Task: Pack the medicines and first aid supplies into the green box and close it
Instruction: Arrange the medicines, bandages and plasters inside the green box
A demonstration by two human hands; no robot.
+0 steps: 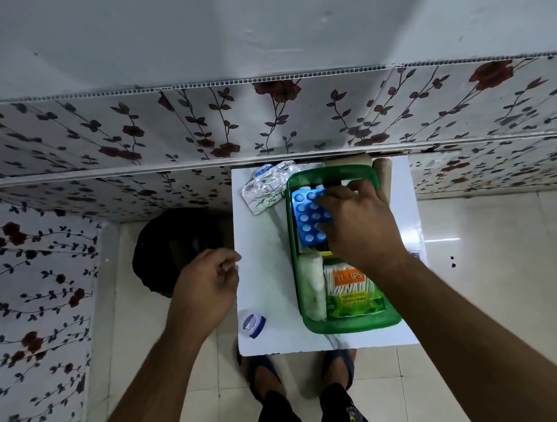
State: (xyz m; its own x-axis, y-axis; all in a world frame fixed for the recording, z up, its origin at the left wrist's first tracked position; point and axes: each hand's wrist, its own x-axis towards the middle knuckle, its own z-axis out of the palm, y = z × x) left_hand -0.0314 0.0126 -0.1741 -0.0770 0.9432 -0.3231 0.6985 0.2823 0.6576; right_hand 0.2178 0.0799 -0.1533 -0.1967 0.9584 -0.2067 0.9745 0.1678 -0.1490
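1. The green box sits on the white table, long axis running 12 to 6 o'clock.
2. The right hand presses spread fingers on a blue blister pack at the box's 12 o'clock end.
3. The left hand, loosely curled and empty, hovers at 9 o'clock.

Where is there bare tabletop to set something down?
Free: the strip between left hand, silver blister strips and green box; also the near edge below the small blue-and-white jar. Crowded: inside the box, under right hand.

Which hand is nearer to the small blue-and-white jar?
Left. The left hand hovers just above the small blue-and-white jar; the right hand is across the table in the green box.
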